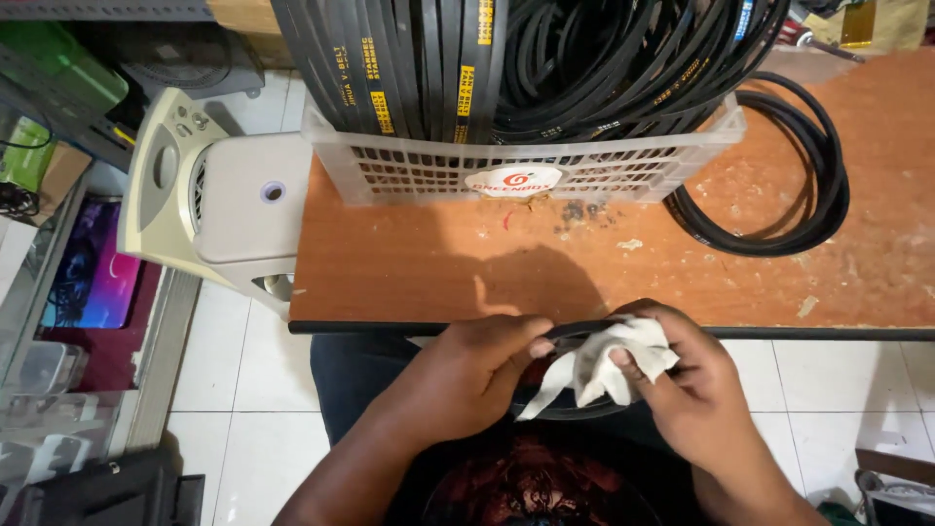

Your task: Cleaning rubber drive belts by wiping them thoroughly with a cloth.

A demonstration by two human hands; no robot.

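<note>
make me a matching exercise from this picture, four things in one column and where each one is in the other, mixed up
Things:
1. white cloth
2. plastic basket
3. loose black belt
4. beige appliance

Places:
A. lying coiled on the orange table, right of the basket
B. bunched in the right hand, against a thin black belt that the left hand pinches
C. standing off the table's left end
D. on the table's far side, filled with black belts

Pairs: 1-B, 2-D, 3-A, 4-C

An orange-brown table (409,268) carries a white slotted basket (526,170), a black belt coil (779,166) and scattered debris (575,212).
</note>
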